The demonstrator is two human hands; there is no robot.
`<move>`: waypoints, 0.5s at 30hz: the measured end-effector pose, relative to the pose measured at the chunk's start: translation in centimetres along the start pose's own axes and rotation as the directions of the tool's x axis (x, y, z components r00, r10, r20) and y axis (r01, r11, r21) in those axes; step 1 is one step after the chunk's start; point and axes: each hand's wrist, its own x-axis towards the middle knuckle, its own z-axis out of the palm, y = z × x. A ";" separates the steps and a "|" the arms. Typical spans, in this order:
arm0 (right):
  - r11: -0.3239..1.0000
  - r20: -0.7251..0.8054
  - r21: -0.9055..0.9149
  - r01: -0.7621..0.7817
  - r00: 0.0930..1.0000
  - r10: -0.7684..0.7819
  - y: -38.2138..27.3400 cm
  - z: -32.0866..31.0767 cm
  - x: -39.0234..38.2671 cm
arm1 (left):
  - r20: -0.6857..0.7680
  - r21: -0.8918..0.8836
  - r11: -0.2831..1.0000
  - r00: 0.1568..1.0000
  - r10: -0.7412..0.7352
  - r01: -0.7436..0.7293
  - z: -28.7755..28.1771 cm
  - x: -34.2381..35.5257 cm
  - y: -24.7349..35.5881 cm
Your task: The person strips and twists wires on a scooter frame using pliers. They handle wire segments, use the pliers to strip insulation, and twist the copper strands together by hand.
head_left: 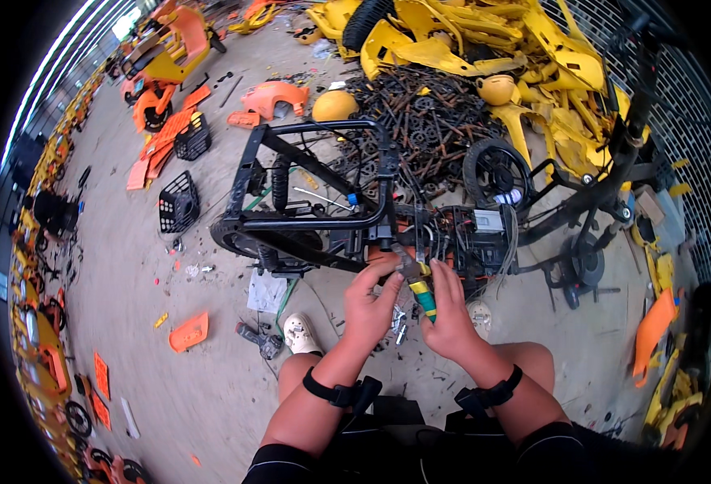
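Between the two hands, over the near side of a stripped black scooter frame point(321, 220), is a hand tool point(422, 298) with a green-and-yellow grip, tilted so its metal head points up toward the frame. The right hand point(450, 316) has the grip against its palm, the fingers close together, nearly straight and only slightly curled around it. The left hand point(371, 302) is bent beside the tool's head, thumb toward the fingers; its fingertips are partly hidden, so I cannot tell whether they are closed on anything.

Both wrists carry black straps point(343, 394). Just beyond the hands, the frame bears a silver box point(488, 221) and a bundle of loose grey wires point(510, 248). Small silvery metal pieces point(401, 333) lie on the floor below the hands. To the left, near a cream clog point(300, 333), lie a dark cordless power tool point(260, 341) and a whitish sheet point(267, 291); farther left is a curved orange panel point(188, 331).

Past the frame spreads a heap of dark, rusty metal parts point(416, 109), with a black-tyred wheel point(496, 171) at its near right edge and yellow body panels point(460, 52) piled behind. Two black plastic baskets point(179, 202) lie off to the left.
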 end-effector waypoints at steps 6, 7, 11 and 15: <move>0.990 -0.063 -0.096 0.107 0.992 -0.113 -1.9 0.0 0.4 | 0.044 -0.281 0.959 0.999 -0.031 0.042 -2.2 0.1 0.2; 0.987 -0.070 -0.104 0.124 0.989 -0.131 -2.3 0.2 0.5 | 0.040 -0.319 0.948 0.999 -0.010 0.022 -2.6 0.2 0.1; 0.983 -0.063 -0.085 0.165 0.983 -0.171 -3.6 1.2 0.9 | 0.102 -0.513 0.853 0.994 -0.048 0.094 -5.0 0.2 -0.4; 0.983 -0.058 -0.069 0.171 0.983 -0.175 -5.1 2.2 1.2 | 0.145 -0.533 0.840 0.989 -0.032 0.105 -7.5 0.3 -1.1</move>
